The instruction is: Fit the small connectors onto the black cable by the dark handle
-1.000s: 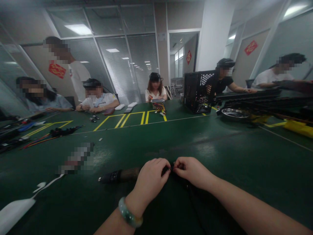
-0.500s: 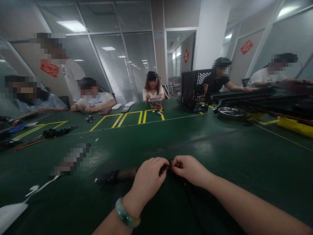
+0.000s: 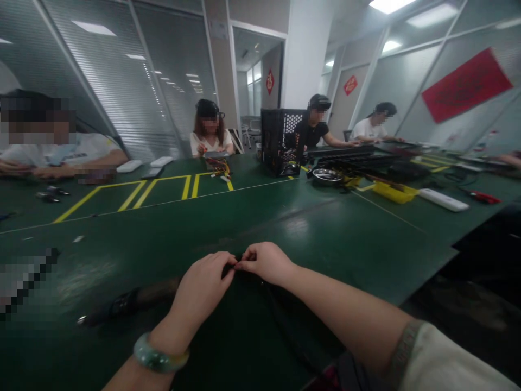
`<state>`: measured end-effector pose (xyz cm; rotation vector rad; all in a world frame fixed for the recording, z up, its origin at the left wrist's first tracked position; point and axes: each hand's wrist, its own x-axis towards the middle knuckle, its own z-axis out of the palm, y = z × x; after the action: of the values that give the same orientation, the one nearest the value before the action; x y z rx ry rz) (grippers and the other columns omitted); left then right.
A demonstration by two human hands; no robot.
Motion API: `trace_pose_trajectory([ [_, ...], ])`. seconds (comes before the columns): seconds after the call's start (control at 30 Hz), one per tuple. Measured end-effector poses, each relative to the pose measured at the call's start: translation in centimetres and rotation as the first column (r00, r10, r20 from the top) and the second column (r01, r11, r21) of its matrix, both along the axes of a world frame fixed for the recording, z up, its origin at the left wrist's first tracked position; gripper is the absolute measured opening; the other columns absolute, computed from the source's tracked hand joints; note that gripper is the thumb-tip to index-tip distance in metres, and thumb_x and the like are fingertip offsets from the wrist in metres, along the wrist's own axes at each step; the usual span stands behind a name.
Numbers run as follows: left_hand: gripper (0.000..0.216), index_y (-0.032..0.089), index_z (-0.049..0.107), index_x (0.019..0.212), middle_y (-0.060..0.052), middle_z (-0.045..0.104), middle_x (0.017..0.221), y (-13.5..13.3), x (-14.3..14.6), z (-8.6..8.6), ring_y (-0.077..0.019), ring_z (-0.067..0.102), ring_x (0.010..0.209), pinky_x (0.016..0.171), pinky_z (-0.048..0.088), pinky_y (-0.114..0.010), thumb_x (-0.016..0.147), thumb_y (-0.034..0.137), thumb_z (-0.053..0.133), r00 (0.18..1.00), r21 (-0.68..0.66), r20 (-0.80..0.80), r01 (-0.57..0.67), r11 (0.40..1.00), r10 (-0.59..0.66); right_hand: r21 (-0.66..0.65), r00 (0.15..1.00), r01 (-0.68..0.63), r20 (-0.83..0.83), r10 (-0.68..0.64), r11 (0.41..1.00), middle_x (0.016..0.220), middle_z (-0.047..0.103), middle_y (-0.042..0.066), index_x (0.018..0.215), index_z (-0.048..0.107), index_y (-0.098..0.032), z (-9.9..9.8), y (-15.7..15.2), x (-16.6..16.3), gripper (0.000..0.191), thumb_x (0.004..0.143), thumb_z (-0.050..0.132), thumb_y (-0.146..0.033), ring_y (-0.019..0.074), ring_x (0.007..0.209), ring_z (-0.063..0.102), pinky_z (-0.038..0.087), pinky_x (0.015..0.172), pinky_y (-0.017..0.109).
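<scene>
My left hand (image 3: 201, 285) and my right hand (image 3: 266, 262) meet over the green table (image 3: 325, 233), fingers pinched together on a small dark piece (image 3: 232, 266) between them. What that piece is stays too dark to name. A dark cable (image 3: 280, 320) runs from the pinch back toward me. A long dark tool with a brown handle (image 3: 130, 301) lies on the table under and left of my left hand. A pale green bangle (image 3: 158, 358) circles my left wrist.
Several people sit along the far and left sides. A black perforated case (image 3: 280, 141) stands at the far centre, with a metal bowl (image 3: 325, 176), a yellow tray (image 3: 394, 191) and a white bar (image 3: 443, 200) to its right. Yellow lines (image 3: 142, 193) mark the tabletop. The table's corner ends at right (image 3: 448, 255).
The view has swung to the right, so everything sits further left in frame. My two hands stay pinched together on the same small piece.
</scene>
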<state>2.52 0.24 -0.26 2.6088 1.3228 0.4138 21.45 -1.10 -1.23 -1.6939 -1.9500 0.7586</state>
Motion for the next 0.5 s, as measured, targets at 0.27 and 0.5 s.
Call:
trace_pose_trajectory([
  [0.27, 0.027, 0.025, 0.062, 0.103, -0.004, 0.065, 0.102, 0.6, -0.5, -0.2, -0.0255, 0.061, 0.093, 0.076, 0.048, -0.037, 0.084, 0.037, 0.047, 0.998, -0.06, -0.06, -0.005, 0.998, 0.001, 0.236, 0.985, 0.039, 0.155, -0.077, 0.971, 0.093, 0.064, 0.002, 0.086, 0.073, -0.022, 0.4, -1.3, -1.4, 0.017, 0.081, 0.067, -0.037, 0.0169, 0.084, 0.059, 0.045, 0.076, 0.029],
  [0.5, 0.033, 0.024, 0.061, 0.106, -0.007, 0.065, 0.105, 1.5, -0.8, -1.1, -0.0275, 0.062, 0.095, 0.079, 0.049, -0.04, 0.084, 0.041, 0.045, 0.997, -0.107, -0.069, 0.021, 0.994, -0.028, 0.152, 0.987, -0.047, 0.162, 0.022, 0.987, 0.093, 0.064, 0.001, 0.091, 0.067, -0.02, 1.2, -0.9, -1.2, 0.016, 0.081, 0.065, -0.032, 0.0165, 0.081, 0.061, 0.048, 0.07, 0.026],
])
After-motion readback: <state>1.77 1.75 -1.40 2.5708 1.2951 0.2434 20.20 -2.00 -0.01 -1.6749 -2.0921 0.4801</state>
